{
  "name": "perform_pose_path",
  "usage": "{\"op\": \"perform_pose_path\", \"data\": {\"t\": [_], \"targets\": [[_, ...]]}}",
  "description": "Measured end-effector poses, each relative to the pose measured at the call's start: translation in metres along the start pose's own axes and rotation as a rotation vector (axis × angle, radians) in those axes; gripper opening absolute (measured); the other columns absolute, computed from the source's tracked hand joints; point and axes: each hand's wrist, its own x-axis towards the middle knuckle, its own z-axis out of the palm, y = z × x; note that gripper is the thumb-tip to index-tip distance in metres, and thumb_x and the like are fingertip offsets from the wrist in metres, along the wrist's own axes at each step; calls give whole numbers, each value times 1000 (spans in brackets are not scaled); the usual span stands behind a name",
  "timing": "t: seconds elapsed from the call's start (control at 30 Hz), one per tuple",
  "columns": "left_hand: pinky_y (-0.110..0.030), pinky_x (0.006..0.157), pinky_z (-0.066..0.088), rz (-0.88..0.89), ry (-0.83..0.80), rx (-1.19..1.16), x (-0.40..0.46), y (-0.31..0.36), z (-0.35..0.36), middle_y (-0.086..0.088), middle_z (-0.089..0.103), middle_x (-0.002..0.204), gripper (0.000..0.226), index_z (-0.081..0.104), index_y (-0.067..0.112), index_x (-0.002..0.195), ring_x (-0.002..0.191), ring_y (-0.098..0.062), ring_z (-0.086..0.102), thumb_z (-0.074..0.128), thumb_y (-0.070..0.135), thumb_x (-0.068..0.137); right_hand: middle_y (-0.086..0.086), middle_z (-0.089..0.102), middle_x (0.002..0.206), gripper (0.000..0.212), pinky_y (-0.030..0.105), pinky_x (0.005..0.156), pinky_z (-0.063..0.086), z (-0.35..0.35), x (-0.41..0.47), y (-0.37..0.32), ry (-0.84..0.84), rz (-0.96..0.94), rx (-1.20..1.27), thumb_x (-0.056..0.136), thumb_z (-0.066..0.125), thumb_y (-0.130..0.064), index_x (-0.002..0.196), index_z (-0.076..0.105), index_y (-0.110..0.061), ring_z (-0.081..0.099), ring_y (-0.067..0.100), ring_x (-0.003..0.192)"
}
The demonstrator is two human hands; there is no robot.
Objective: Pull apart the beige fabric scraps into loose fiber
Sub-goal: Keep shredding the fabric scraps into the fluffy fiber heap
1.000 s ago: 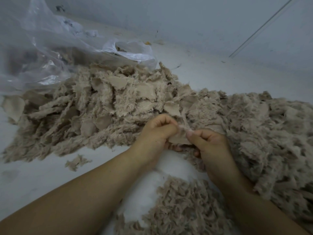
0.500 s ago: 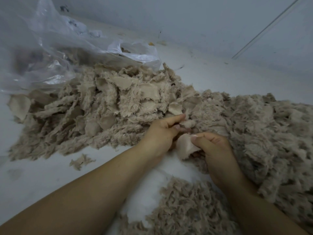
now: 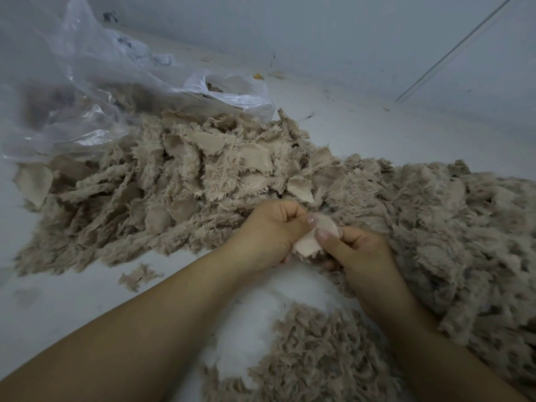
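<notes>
A small beige fabric scrap (image 3: 311, 242) is held between both hands just in front of the big heap. My left hand (image 3: 269, 230) pinches its upper left edge with curled fingers. My right hand (image 3: 356, 250) pinches its right edge with thumb on top. Behind lies a wide pile of beige fabric scraps (image 3: 179, 181), furry on one side and smooth on the other. Loose beige fiber (image 3: 452, 227) is heaped at the right, and more loose fiber (image 3: 313, 358) lies under my forearms.
A crumpled clear plastic bag (image 3: 87, 91) lies at the back left, partly over the scraps. One stray scrap (image 3: 139, 275) lies alone on the white floor (image 3: 58, 300). A pale wall (image 3: 348, 39) rises behind.
My left hand, which had let go and reached with straight fingers, has curled back onto the scrap. Both hands now pinch it together, slightly lower.
</notes>
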Motion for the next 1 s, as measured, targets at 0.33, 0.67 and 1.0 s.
{"op": "perform_pose_path", "data": {"t": [0.33, 0.67, 1.0], "targets": [[-34, 57, 52, 253, 204, 229, 9, -6, 9, -7, 65, 85, 8, 61, 10, 96, 67, -18, 63, 65, 9, 90, 10, 43, 57, 39, 30, 50, 33, -2, 9, 10, 166, 15, 42, 97, 54, -40, 64, 66, -22, 42, 12, 44], [-34, 68, 50, 426, 68, 796, 17, -19, 18, -5, 66, 84, 10, 69, 9, 88, 76, -19, 59, 59, 8, 89, 11, 70, 69, 25, 23, 47, 43, -1, 8, 9, 173, 10, 31, 99, 56, -22, 89, 79, -24, 53, 11, 54], [-17, 47, 44, 176, -16, 31, 2, 1, 15, 2, 59, 65, 16, 65, 7, 87, 50, -7, 52, 59, -7, 91, 21, 68, 85, 28, 24, 47, 45, -1, 9, 3, 121, 44, 45, 97, 56, -11, 115, 69, -28, 54, 23, 65]]}}
